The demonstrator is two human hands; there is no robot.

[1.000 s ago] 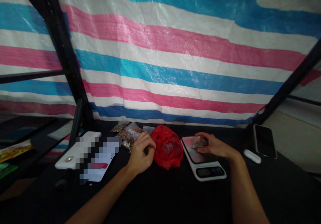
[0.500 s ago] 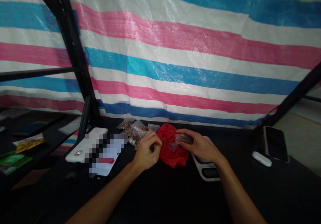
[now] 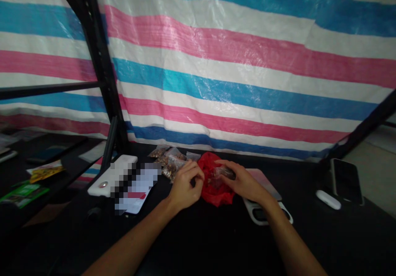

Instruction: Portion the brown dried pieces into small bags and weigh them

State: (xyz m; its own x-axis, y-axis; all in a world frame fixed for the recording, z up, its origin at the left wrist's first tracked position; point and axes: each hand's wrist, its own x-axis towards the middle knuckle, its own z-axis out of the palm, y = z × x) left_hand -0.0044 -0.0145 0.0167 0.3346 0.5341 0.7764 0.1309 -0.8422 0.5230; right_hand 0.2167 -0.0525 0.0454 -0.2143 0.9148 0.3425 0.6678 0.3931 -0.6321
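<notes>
A crumpled red plastic bag (image 3: 218, 197) lies on the black table with its mouth open upward. My left hand (image 3: 187, 187) is at its left edge, fingers curled and thumb and forefinger pinched against the rim. Above the bag, my right hand (image 3: 244, 181) grips a small clear plastic container (image 3: 225, 172) with brown contents, tilted toward the bag's mouth. Whether it is stiff or a soft pouch I cannot tell. Several clear zip bags (image 3: 168, 164) of brown, seed-like pieces lie behind my left hand.
A white kitchen scale (image 3: 264, 185) sits under my right forearm. Left stand a white device (image 3: 108, 179) and a pale card-like item (image 3: 139, 193). At right are a phone (image 3: 346, 181) and a white case (image 3: 328, 199). A striped tarp (image 3: 232, 69) hangs behind the table.
The view has shifted slightly, so most things sit farther right. My right hand has moved a little left relative to the scale, uncovering more of it. Both grips look the same.
</notes>
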